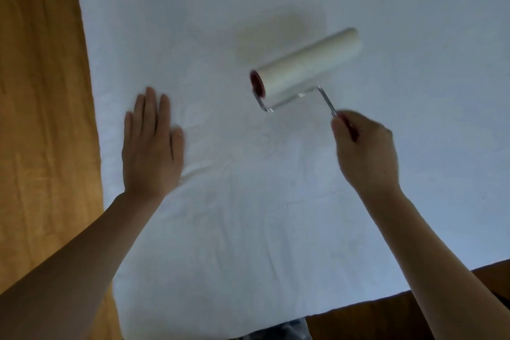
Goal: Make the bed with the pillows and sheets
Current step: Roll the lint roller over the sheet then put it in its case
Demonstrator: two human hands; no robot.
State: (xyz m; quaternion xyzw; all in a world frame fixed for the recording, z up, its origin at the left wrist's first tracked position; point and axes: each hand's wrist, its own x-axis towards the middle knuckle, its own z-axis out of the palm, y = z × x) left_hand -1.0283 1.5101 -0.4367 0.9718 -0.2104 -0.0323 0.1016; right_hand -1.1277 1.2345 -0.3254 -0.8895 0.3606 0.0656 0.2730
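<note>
A white sheet (276, 215) covers the bed and fills most of the view, with light creases near its middle. My left hand (151, 146) lies flat on the sheet, fingers straight and together. My right hand (364, 149) grips the red handle of a lint roller (306, 66). The roller's white drum with a red end sits just above the sheet, ahead of my right hand, on a bent metal arm. It casts a soft shadow on the sheet behind it. No pillows are in view.
An orange-yellow cloth (41, 119) lies along the sheet's left edge. Dark wooden floor (386, 320) shows below the sheet's near edge at the bottom right. A bit of my clothing (278, 330) shows at the bottom centre.
</note>
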